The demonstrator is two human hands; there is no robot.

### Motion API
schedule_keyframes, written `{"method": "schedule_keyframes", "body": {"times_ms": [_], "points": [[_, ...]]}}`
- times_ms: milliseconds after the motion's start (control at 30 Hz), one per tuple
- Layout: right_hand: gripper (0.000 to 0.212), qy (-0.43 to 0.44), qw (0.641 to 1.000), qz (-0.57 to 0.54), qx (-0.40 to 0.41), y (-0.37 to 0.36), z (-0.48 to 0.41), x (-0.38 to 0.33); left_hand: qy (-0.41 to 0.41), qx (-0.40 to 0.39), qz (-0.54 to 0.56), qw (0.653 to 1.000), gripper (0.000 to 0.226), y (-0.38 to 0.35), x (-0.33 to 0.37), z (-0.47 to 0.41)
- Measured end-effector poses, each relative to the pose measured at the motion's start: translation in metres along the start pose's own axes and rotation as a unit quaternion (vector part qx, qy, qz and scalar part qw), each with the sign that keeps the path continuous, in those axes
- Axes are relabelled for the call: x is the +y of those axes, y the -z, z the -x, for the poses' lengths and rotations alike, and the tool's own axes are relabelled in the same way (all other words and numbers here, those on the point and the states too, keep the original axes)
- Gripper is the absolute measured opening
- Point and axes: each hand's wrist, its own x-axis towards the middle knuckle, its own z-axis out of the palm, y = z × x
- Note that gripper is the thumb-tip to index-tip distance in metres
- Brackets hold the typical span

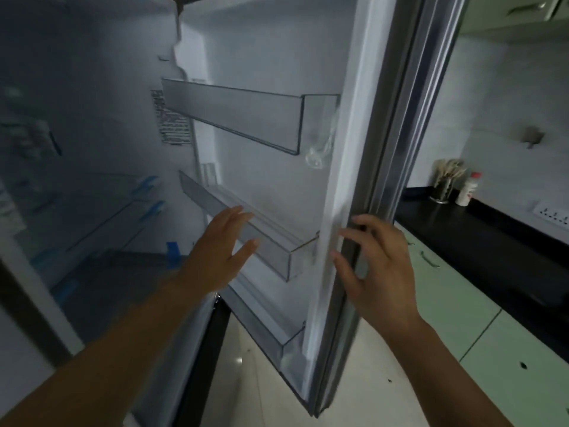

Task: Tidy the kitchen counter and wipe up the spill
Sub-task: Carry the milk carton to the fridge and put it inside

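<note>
A fridge stands open before me, its door [335,124] swung out to the right. My right hand [378,266] curls around the door's outer edge, fingers on the grey trim. My left hand [220,251] is spread flat and empty in front of the middle door shelf [246,229], holding nothing. The door shelves look bare. The fridge interior [77,155] on the left is dim, with glass shelves and blue tape strips. A black kitchen counter [480,238] runs along the right wall.
On the counter stand a metal cup of wooden utensils [445,183] and a white bottle with a red cap [468,189]. Pale green cabinet fronts [455,309] sit under the counter. A socket strip [552,214] is on the wall. Tiled floor [246,392] lies below the door.
</note>
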Motion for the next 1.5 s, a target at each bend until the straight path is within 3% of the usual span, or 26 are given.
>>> {"method": "schedule_keyframes", "body": {"times_ms": [100, 267, 533, 667, 933, 1167, 1367, 1500], "points": [[0.027, 0.047, 0.999, -0.010, 0.019, 0.003, -0.011, -0.015, 0.024, 0.022, -0.004, 0.999, 0.084, 0.013, -0.005, 0.020], [0.053, 0.047, 0.994, -0.093, 0.027, 0.005, -0.012, -0.035, 0.068, 0.064, 0.001, 0.996, 0.047, 0.034, -0.006, 0.051], [0.072, 0.018, 0.971, -0.236, -0.019, -0.016, 0.001, -0.060, 0.126, 0.142, -0.143, 0.971, 0.064, 0.072, 0.040, 0.114], [0.071, 0.018, 0.957, -0.286, -0.037, -0.038, 0.007, -0.082, 0.150, 0.197, -0.230, 0.941, 0.047, 0.111, 0.056, 0.147], [0.072, 0.034, 0.939, -0.341, 0.021, -0.075, 0.014, -0.141, 0.211, 0.304, -0.338, 0.865, 0.047, 0.188, 0.044, 0.167], [0.069, 0.016, 0.939, -0.343, 0.029, -0.101, 0.015, -0.190, 0.168, 0.283, -0.243, 0.912, 0.063, 0.195, -0.007, 0.163], [0.064, 0.062, 0.946, -0.319, 0.001, -0.135, 0.010, -0.236, 0.109, 0.283, -0.258, 0.917, 0.061, 0.190, -0.036, 0.170], [0.068, 0.062, 0.948, -0.309, 0.035, -0.154, 0.009, -0.251, 0.081, 0.281, -0.260, 0.920, 0.060, 0.192, -0.049, 0.171]]}}
